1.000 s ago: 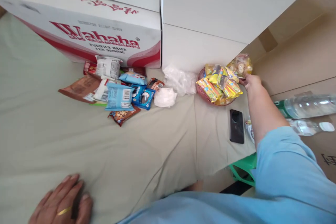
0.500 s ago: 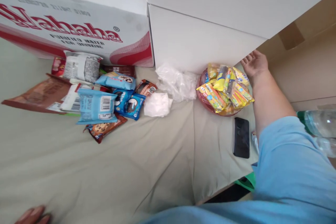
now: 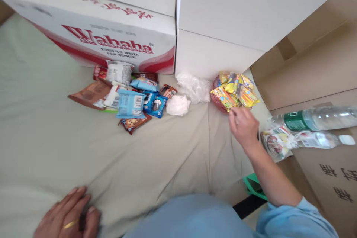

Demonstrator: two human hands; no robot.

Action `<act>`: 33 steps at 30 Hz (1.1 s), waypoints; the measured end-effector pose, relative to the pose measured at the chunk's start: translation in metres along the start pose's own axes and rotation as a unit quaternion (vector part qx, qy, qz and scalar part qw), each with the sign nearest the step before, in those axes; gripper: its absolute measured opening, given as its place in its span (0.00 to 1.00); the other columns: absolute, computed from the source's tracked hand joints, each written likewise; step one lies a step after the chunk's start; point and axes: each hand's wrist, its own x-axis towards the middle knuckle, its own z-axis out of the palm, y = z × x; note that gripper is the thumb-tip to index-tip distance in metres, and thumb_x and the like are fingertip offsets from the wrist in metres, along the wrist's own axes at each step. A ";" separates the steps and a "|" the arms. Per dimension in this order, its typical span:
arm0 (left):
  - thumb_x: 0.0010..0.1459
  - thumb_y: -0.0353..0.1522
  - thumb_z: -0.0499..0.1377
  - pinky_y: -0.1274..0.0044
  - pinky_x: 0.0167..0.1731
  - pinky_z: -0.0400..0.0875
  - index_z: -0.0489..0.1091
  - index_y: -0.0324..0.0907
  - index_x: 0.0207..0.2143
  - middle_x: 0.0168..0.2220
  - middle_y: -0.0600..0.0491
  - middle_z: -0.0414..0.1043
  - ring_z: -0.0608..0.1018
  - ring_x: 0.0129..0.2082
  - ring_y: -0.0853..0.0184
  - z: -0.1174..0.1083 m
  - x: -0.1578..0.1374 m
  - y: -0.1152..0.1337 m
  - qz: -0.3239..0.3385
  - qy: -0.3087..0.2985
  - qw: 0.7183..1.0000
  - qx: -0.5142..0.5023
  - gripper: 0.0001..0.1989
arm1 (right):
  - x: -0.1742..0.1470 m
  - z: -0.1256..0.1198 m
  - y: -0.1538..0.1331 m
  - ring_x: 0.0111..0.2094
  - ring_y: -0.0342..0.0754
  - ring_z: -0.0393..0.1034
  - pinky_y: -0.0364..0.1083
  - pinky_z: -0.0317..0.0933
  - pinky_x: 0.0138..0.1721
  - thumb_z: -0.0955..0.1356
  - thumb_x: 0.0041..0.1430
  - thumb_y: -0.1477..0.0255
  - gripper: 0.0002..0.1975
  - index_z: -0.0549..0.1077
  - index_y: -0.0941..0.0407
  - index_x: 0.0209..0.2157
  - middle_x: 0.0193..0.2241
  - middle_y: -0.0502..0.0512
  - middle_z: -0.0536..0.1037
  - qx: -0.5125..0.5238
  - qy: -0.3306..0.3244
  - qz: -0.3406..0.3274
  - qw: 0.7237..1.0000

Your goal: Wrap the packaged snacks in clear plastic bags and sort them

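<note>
My left hand (image 3: 68,215) lies on the pale green sheet (image 3: 173,152) at the lower left, fingers stretched forward, with a gold ring on one finger. At the near edge of a red bowl (image 3: 218,105), my right hand (image 3: 244,126) has its fingers curled in. Whatever they grip, if anything, is hidden. The bowl is heaped with small snacks in yellow wrappers (image 3: 224,96). A black phone shows only as a dark sliver behind my right wrist.
Packaged snacks (image 3: 131,104) lie piled before a Wahaha water carton (image 3: 117,46). Crumpled clear plastic (image 3: 193,87) and a white packet (image 3: 177,105) lie beside them. Two plastic bottles (image 3: 329,117) lie at the right near cardboard boxes (image 3: 309,63). A white box (image 3: 217,52) stands behind the bowl.
My right hand has come back from beyond the bowl, by the box corner, to the bowl's near side. My left hand has come further into view. The view has shifted, revealing the bottles.
</note>
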 end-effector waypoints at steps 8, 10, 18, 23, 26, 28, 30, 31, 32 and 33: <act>0.59 0.35 0.56 0.50 0.53 0.74 0.72 0.43 0.42 0.48 0.40 0.78 0.79 0.50 0.45 -0.006 0.013 0.023 0.110 0.036 0.991 0.069 0.10 | -0.016 0.034 0.001 0.46 0.59 0.65 0.50 0.62 0.35 0.65 0.69 0.61 0.14 0.80 0.54 0.43 0.41 0.63 0.73 -0.106 -0.091 0.122 0.983; 0.60 0.35 0.56 0.50 0.53 0.74 0.72 0.42 0.43 0.49 0.40 0.78 0.79 0.51 0.45 -0.006 0.012 0.022 0.109 0.037 0.991 0.068 0.11 | -0.018 0.034 0.012 0.47 0.60 0.64 0.50 0.62 0.37 0.64 0.69 0.62 0.15 0.80 0.54 0.39 0.42 0.64 0.72 -0.089 -0.095 0.127 0.983; 0.62 0.36 0.55 0.53 0.59 0.70 0.71 0.39 0.46 0.53 0.36 0.76 0.77 0.57 0.47 -0.003 0.007 0.022 0.099 0.034 0.992 0.064 0.13 | -0.044 0.038 0.079 0.40 0.56 0.64 0.53 0.63 0.44 0.64 0.67 0.62 0.17 0.80 0.59 0.42 0.39 0.63 0.71 -0.075 -0.067 0.190 0.976; 0.63 0.36 0.55 0.52 0.61 0.69 0.71 0.42 0.46 0.53 0.39 0.76 0.76 0.58 0.48 -0.002 0.005 0.023 0.071 0.023 0.996 0.053 0.12 | -0.033 0.046 0.123 0.40 0.56 0.63 0.54 0.62 0.46 0.65 0.64 0.63 0.16 0.79 0.59 0.42 0.37 0.62 0.71 -0.096 -0.044 0.220 0.970; 0.62 0.35 0.56 0.52 0.60 0.70 0.71 0.42 0.46 0.52 0.39 0.77 0.77 0.57 0.48 -0.002 0.006 0.022 0.080 0.029 0.995 0.056 0.12 | -0.025 0.055 0.145 0.39 0.55 0.63 0.54 0.62 0.46 0.65 0.63 0.62 0.16 0.79 0.59 0.40 0.37 0.61 0.70 -0.098 -0.020 0.236 0.967; 0.62 0.34 0.56 0.52 0.59 0.71 0.70 0.41 0.46 0.52 0.38 0.77 0.78 0.56 0.47 -0.003 0.006 0.022 0.093 0.033 0.993 0.062 0.12 | -0.020 0.061 0.156 0.39 0.54 0.64 0.54 0.63 0.45 0.64 0.63 0.62 0.16 0.78 0.58 0.41 0.38 0.60 0.70 -0.087 -0.003 0.249 0.965; 0.62 0.34 0.56 0.50 0.58 0.72 0.70 0.43 0.47 0.52 0.39 0.76 0.78 0.56 0.46 -0.003 0.006 0.022 0.095 0.030 0.993 0.064 0.12 | -0.015 0.067 0.165 0.39 0.54 0.65 0.53 0.63 0.45 0.65 0.63 0.62 0.15 0.78 0.56 0.41 0.39 0.59 0.70 -0.072 0.011 0.261 0.963; 0.62 0.34 0.56 0.49 0.58 0.72 0.70 0.44 0.47 0.53 0.39 0.76 0.78 0.56 0.46 -0.004 0.006 0.023 0.093 0.028 0.993 0.063 0.11 | -0.012 0.070 0.168 0.39 0.54 0.65 0.53 0.63 0.45 0.65 0.63 0.62 0.14 0.77 0.56 0.41 0.40 0.59 0.70 -0.067 0.014 0.265 0.962; 0.62 0.34 0.56 0.49 0.57 0.72 0.69 0.44 0.47 0.53 0.40 0.76 0.78 0.56 0.46 -0.004 0.006 0.023 0.091 0.026 0.994 0.062 0.11 | -0.009 0.072 0.171 0.40 0.54 0.65 0.53 0.63 0.46 0.66 0.63 0.62 0.14 0.77 0.55 0.41 0.40 0.59 0.70 -0.064 0.012 0.267 0.961; 0.62 0.34 0.56 0.48 0.57 0.72 0.69 0.44 0.47 0.53 0.40 0.76 0.78 0.56 0.46 -0.004 0.006 0.022 0.090 0.024 0.994 0.062 0.11 | -0.005 0.074 0.173 0.41 0.54 0.65 0.53 0.63 0.47 0.66 0.63 0.63 0.14 0.77 0.56 0.42 0.41 0.60 0.70 -0.063 0.006 0.268 0.961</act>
